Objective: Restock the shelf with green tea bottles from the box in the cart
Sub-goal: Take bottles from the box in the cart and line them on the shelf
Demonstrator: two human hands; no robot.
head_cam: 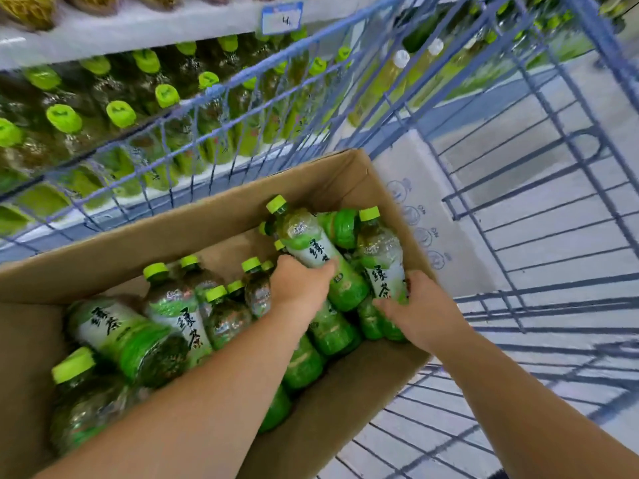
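Two green tea bottles gripped in the box point(311, 188) — one per hand.
The nearer bottle point(311, 250) lies tilted, lime cap pointing away from the left hand point(301, 288), whose fingers curl over its white-green label. The second bottle point(380, 261), just right, cap also away, is clasped low by the right hand point(420, 307). Beyond the fingers — blue wire cart point(605, 43), stocked shelf point(103, 39).

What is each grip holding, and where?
Left grip holds one green tea bottle around its labelled middle; right grip holds a second bottle around its lower body.
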